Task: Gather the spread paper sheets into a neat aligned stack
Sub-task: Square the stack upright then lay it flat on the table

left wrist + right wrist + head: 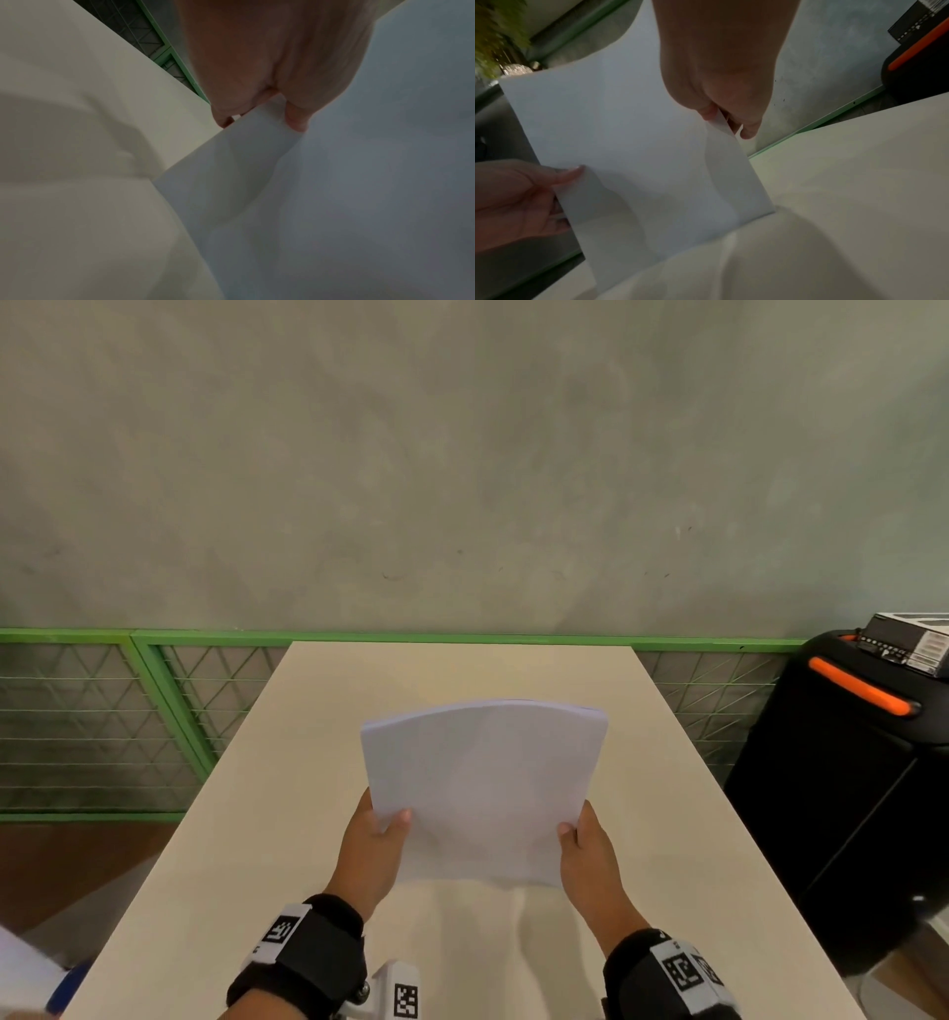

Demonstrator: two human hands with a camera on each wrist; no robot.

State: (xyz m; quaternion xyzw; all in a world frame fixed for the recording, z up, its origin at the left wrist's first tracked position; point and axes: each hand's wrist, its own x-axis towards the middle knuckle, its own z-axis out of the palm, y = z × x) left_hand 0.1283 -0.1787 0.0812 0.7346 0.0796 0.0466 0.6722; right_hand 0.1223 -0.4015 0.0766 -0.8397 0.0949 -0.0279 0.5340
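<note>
Hands, left (pixel 377 839) and right (pixel 585 852), each grip pinching paper stack (pixel 482 788), over table (pixel 287 814), black bin (pixel 842 788) beside.

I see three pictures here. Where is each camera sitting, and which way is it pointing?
Head: worn on the head, facing forward and down at the table; shows the left hand and right hand holding the paper stack upright, plus both wrist bands.
Left wrist: looks along the left hand at its fingers pinching the stack's edge.
Right wrist: looks along the right hand at the stack; the left hand shows too.
Shared: all three show the stack and table.
</note>
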